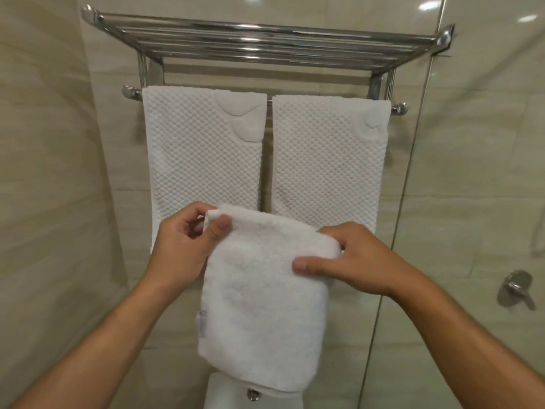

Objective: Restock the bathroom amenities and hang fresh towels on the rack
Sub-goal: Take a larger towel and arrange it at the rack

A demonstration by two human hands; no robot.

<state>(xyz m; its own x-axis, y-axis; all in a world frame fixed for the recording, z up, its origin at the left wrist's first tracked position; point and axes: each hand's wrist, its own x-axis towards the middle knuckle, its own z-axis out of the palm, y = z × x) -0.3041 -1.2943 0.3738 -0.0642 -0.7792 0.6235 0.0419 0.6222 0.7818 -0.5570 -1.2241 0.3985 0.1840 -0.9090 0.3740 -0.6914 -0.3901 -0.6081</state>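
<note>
A folded towel (262, 305) is held up before the rack (265, 39) by both hands. Its upper left corner is pinched by the left hand (182, 243) between thumb and fingers (203, 209). Its upper right edge is gripped by the right hand (351, 261), the thumb laid across the front. Behind it, a left waffle towel (200, 154) and a right waffle towel (327, 166) are draped side by side over the bar (132, 93), slightly apart. A cistern (224, 391) is seen below, and a valve (516, 287) on the wall at the right.

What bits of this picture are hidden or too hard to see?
Head view:
- Lower ends of the two hanging white waffle-weave towels: partly covered by the held fluffy white towel.
- The white toilet tank: cut off by the bottom edge.
- The small tag on that towel's side: too small to read.
</note>
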